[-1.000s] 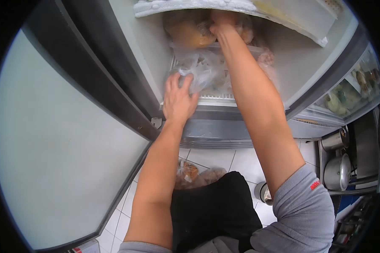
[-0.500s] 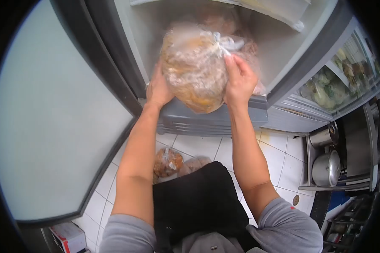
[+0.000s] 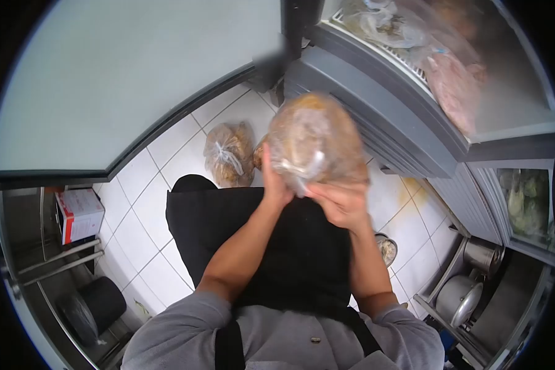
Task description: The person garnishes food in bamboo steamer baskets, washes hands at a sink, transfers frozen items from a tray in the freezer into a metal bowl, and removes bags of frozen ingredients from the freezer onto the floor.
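White-tiled floor; red-white box, print illegible; hands holding filled bag.

Held plastic bag: clear, over mottled tan and yellow-brown contents
Knotted floor bag: translucent, brown-orange contents, whitish knot
Freezer bag: pale pink
Freezer door: pale grey-green, dark edging
Floor tiles: white, dark grout grid, yellowish stain at right
Apron: plain black
Shirt: plain grey
Carton: white and red
Lidded pot: silver
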Demonstrator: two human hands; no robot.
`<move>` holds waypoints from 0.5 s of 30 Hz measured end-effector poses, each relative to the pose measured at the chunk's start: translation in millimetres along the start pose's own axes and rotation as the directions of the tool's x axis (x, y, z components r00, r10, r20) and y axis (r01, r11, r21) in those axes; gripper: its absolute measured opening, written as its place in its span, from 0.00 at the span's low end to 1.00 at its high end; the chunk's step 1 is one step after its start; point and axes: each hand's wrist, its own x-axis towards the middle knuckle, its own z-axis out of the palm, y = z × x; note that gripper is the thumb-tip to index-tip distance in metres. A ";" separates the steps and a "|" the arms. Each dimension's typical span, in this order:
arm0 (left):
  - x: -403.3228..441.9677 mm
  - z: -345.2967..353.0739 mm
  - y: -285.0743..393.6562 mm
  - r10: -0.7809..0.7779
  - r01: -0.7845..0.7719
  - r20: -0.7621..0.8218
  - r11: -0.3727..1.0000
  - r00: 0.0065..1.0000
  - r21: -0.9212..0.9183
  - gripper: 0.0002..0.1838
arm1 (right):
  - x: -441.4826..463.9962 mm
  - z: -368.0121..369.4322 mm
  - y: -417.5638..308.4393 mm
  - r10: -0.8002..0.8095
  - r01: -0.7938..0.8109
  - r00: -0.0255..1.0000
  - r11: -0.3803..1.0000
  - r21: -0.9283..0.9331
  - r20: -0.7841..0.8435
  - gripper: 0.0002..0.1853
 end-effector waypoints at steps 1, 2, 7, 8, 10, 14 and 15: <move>-7.2 -14.7 12.4 0.045 -0.041 -0.088 0.998 0.995 0.045 0.37 | -1.2 23.4 8.9 0.035 -0.036 0.999 0.999 0.029 0.015 0.05; -5.9 -35.9 20.5 0.123 -0.100 -0.208 0.988 0.970 0.120 0.38 | 0.6 44.7 23.4 0.101 -0.102 0.995 0.990 0.101 0.021 0.05; 48.2 -164.4 64.5 0.560 0.143 -0.551 0.609 0.618 0.780 0.42 | -22.4 165.3 109.1 0.592 -0.555 0.797 0.641 0.530 0.118 0.08; 48.3 -168.6 71.7 0.552 0.293 -0.584 0.527 0.595 0.798 0.41 | -45.7 192.0 130.4 0.607 -0.671 0.741 0.666 0.326 0.288 0.08; 61.5 -148.6 63.3 0.422 0.345 -0.636 0.582 0.646 0.737 0.38 | -67.6 202.2 164.5 0.512 -0.525 0.630 0.835 -0.165 0.584 0.09; 84.4 -176.5 48.1 0.551 0.237 -0.299 0.183 0.779 0.954 0.30 | -0.2 132.5 100.0 0.497 -0.518 0.794 0.854 -0.038 0.350 0.15; 69.1 -122.2 48.8 0.474 0.147 -0.143 0.027 0.869 0.989 0.28 | 29.6 95.9 83.6 0.471 -0.491 0.839 0.871 0.007 0.275 0.16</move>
